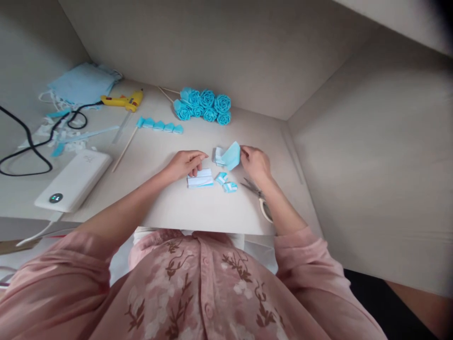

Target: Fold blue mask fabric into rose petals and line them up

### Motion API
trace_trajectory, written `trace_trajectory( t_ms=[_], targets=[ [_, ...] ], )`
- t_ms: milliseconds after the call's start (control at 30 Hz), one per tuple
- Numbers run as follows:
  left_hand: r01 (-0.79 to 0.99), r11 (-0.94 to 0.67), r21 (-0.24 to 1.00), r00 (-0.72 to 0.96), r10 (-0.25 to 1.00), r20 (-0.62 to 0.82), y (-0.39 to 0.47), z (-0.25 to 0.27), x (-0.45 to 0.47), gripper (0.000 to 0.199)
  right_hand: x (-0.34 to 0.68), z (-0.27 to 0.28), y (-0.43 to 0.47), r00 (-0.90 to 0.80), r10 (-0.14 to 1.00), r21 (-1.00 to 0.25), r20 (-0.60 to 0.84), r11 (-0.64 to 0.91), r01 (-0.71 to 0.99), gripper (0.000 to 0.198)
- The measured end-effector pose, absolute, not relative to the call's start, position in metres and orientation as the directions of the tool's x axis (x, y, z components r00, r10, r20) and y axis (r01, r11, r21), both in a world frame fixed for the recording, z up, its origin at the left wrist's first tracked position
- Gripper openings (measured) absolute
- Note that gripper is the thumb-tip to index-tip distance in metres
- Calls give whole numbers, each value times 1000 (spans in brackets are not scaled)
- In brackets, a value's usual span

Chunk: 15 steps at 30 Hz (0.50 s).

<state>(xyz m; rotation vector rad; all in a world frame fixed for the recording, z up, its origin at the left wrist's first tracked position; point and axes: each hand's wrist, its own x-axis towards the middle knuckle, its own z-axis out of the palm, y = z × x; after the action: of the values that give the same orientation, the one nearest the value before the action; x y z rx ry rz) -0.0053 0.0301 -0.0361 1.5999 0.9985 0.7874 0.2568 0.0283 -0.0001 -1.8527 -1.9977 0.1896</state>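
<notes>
My right hand (256, 163) pinches a light-blue piece of mask fabric (231, 156) by its right edge, its left part folded to show white layers. My left hand (187, 164) is to its left, thumb and forefinger drawn together with nothing visible between them. Its lower fingers are over the top edge of a folded white-and-blue fabric piece (200, 180) on the table. Two small cut blue-and-white pieces (230, 187) lie between the hands. Beside my right wrist are scissors (260, 193) with white handles, partly hidden by the forearm.
Blue fabric roses (208, 106) on sticks lie at the back. Left of them are a yellow glue gun (123, 100), a stack of blue masks (83, 82) and a stick with a blue petal strip (159, 125). A white power bank (74, 182), black cable and fabric scraps occupy the left side.
</notes>
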Motion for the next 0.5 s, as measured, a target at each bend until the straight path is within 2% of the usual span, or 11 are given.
trace_trajectory(
  t_ms=[33,100,200,333,433,500],
  targets=[
    [216,-109,970,439,899,3,30,-36,-5,41,257,1,27,-44,976,-264,215,102,959,35],
    [217,-114,969,444,896,6,30,-36,-5,41,258,4,23,-48,976,-173,213,86,981,43],
    [222,-119,968,446,895,8,30,-35,-5,42,261,14,21,-68,969,-182,236,113,977,47],
    [230,-124,965,447,894,8,30,-34,-5,41,262,30,17,-100,917,-176,387,180,968,47],
    [221,-124,967,455,890,10,30,-34,-5,40,254,36,7,-205,883,-216,422,318,923,44],
    [216,-131,968,460,888,17,30,-34,-5,39,243,34,-3,-343,863,-237,371,445,864,38]
  ],
)
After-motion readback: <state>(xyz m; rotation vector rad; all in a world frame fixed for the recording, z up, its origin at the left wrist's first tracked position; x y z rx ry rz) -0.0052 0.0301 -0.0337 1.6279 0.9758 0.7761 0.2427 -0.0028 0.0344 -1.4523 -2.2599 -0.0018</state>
